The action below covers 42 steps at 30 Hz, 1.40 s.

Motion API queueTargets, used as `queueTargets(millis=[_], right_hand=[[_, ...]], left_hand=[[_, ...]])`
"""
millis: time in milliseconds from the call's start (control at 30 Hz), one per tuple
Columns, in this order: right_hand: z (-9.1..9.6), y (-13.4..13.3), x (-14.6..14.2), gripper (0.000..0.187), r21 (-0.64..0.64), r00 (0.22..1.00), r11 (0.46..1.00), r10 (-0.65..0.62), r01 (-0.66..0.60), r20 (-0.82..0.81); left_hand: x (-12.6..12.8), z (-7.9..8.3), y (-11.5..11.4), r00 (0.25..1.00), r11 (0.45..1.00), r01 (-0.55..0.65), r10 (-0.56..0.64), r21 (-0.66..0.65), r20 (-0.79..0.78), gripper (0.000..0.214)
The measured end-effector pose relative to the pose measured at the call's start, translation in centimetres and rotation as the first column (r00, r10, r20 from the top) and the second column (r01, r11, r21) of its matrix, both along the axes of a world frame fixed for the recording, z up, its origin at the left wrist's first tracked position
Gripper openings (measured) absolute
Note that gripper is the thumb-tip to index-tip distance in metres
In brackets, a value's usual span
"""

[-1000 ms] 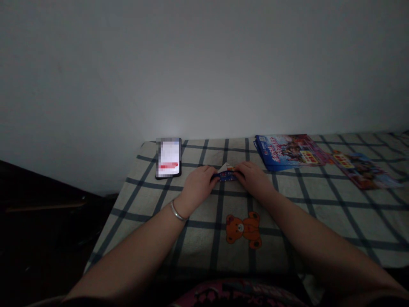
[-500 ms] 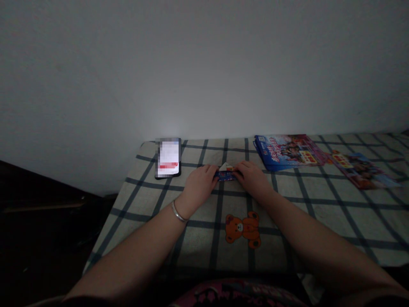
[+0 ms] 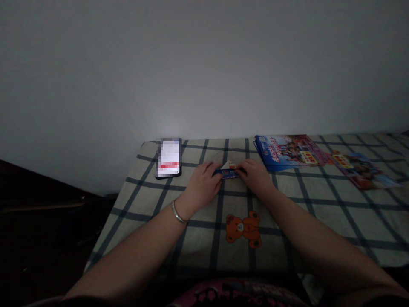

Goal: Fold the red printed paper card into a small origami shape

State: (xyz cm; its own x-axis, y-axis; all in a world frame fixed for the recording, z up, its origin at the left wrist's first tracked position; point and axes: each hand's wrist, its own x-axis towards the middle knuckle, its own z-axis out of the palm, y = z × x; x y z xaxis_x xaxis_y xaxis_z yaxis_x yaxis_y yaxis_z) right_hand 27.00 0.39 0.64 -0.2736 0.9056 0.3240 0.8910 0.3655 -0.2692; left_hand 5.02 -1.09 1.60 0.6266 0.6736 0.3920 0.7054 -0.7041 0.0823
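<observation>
Between my hands lies a small folded paper (image 3: 229, 173), with a blue printed strip along its near side and a pale pointed flap standing up behind it. My left hand (image 3: 204, 181), a silver bangle on its wrist, pinches the left end of the paper. The right end is gripped between the thumb and fingers of my right hand (image 3: 254, 175). Both hands rest low over the checked tablecloth (image 3: 198, 232), and the fingers cover the paper's two ends.
A phone with a lit screen (image 3: 169, 157) lies to the left near the wall (image 3: 204, 68). At the right are a stack of printed leaflets (image 3: 284, 151) and another leaflet (image 3: 364, 170). An orange bear picture (image 3: 243, 229) marks the cloth in front.
My left hand has shifted slightly at the paper's left end, its fingers now a little more raised. The folded paper has tilted a bit, its right end higher.
</observation>
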Motion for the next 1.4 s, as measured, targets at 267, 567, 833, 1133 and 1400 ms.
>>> queueTargets(millis=[267,567,833,1133,1400], right_hand=[[0.3,0.0,0.1,0.011,0.025,1.000,1.000,-0.016,0.016,-0.016],[0.3,-0.2,0.3,0.018,0.106,0.998,0.994,0.013,-0.007,-0.054],[1.6,-2.1,-0.1,0.021,0.227,0.995,0.971,0.050,-0.070,0.090],[1.2,-2.6,-0.9,0.032,-0.019,0.962,0.994,0.106,-0.104,0.253],[2.0,-3.2,-1.3,0.034,-0.069,0.943,0.996,0.079,-0.059,0.323]], left_hand=[[0.1,-0.1,-0.2,0.983,0.987,0.144,-0.151,-0.075,-0.108,0.046],[0.5,0.1,-0.8,0.978,0.994,0.072,-0.087,-0.080,-0.190,0.054],[0.6,0.3,-0.9,0.988,0.997,-0.011,-0.002,-0.080,-0.154,0.056],[0.5,0.1,-0.8,0.991,0.996,-0.016,0.004,-0.089,-0.137,0.057],[0.5,0.0,-0.8,0.990,0.996,-0.016,0.004,-0.084,-0.144,0.056]])
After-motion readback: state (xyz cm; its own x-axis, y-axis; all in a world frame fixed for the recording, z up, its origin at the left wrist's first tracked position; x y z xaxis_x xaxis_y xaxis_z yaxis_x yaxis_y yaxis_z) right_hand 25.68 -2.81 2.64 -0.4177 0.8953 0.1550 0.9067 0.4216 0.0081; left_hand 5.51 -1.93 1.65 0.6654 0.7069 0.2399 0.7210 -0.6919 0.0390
